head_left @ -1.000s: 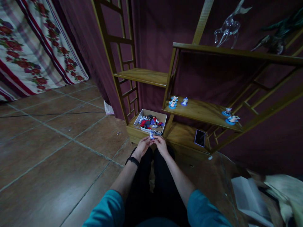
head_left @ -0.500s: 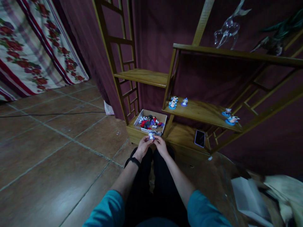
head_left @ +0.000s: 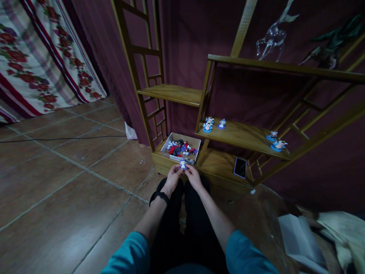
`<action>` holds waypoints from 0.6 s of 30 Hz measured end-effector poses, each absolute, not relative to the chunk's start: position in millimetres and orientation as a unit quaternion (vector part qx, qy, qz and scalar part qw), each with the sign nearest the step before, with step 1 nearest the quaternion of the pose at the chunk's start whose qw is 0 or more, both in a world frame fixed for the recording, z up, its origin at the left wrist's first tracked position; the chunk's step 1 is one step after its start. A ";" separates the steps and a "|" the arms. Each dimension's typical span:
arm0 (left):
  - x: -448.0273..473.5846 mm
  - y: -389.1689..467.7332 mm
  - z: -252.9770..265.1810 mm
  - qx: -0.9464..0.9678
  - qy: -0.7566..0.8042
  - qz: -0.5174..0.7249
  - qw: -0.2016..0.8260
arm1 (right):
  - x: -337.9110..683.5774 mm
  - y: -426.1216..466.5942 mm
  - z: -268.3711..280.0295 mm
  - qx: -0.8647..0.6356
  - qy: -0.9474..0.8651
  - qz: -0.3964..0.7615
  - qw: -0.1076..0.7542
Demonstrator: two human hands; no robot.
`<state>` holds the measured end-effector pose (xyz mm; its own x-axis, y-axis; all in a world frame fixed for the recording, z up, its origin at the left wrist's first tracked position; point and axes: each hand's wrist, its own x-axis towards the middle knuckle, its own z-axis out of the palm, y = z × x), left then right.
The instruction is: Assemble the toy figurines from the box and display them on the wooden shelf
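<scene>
Between my two hands I hold a small white and purple figurine [head_left: 183, 164] upright by its purple base. My left hand [head_left: 173, 177] pinches the base from the left, and my right hand [head_left: 193, 176] grips it from the right. Just beyond my fingers is a shallow cardboard box [head_left: 186, 137] with a jumble of red, black, white and purple figurine pieces [head_left: 182, 147]. On the shelf to the right stands a similar purple-based figurine [head_left: 221, 123], beside a blue-based figurine [head_left: 207, 127] with another close behind it.
At the right end of the wooden shelf [head_left: 242, 136] sit two blue-based figurines [head_left: 278, 145]. A phone [head_left: 240, 167] lies on the lower board. Higher up are a clear glass deer [head_left: 272, 38] and a dark green ornament [head_left: 327, 49]. A white box [head_left: 300, 238] stands on the floor at right.
The figurine in my hands has turned slightly and now stands more upright, its front clearer to see. Both hands keep nearly the same place, and the view has shifted very little.
</scene>
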<state>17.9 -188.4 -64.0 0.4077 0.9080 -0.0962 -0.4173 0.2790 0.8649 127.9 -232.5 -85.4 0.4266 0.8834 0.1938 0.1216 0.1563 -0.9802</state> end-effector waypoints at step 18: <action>19.5 -192.9 -58.9 0.411 0.320 0.469 0.713 | 126.2 -234.7 -81.5 -0.558 -0.401 0.313 0.655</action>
<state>19.5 -192.9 -58.9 0.3563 0.9317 -0.0701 -0.4058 0.2220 0.8866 126.2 -234.7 -81.5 0.4823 0.8580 0.1769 0.0384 0.1810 -0.9827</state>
